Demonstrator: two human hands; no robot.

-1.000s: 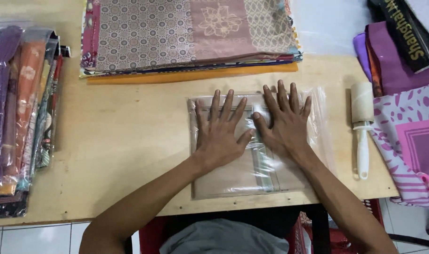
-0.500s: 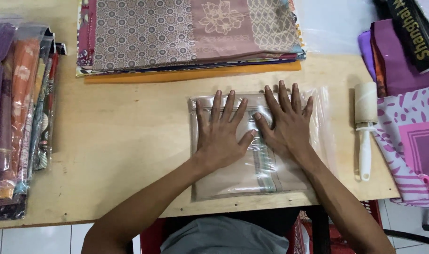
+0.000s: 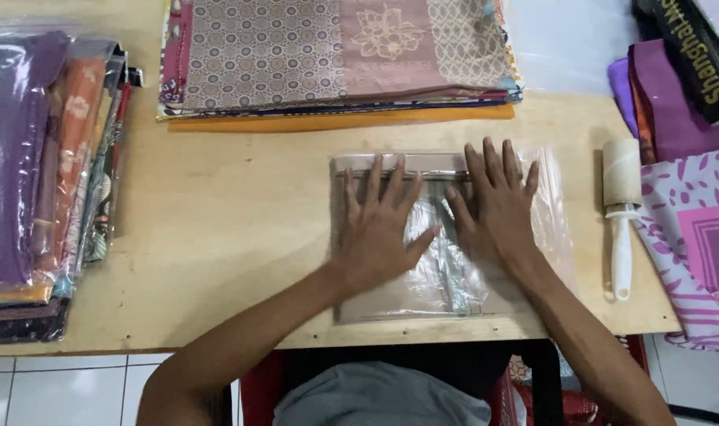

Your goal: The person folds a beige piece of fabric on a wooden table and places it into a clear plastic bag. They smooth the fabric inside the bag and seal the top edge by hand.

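A folded beige cloth in a clear plastic bag lies flat on the wooden table, near its front edge. My left hand presses palm-down on the left half of the bag, fingers spread. Beside it, my right hand lies flat on the right half, fingers spread and pointing away from me. Neither hand grips anything. Loose plastic of the bag sticks out to the right of my right hand.
A stack of patterned fabrics lies at the back of the table. Bagged fabrics are piled at the left edge. A white lint roller lies at the right, next to pink and purple cloths. Tiled floor shows below.
Both hands stay flat on the bag; they have slid very slightly, and the view has shifted a little.
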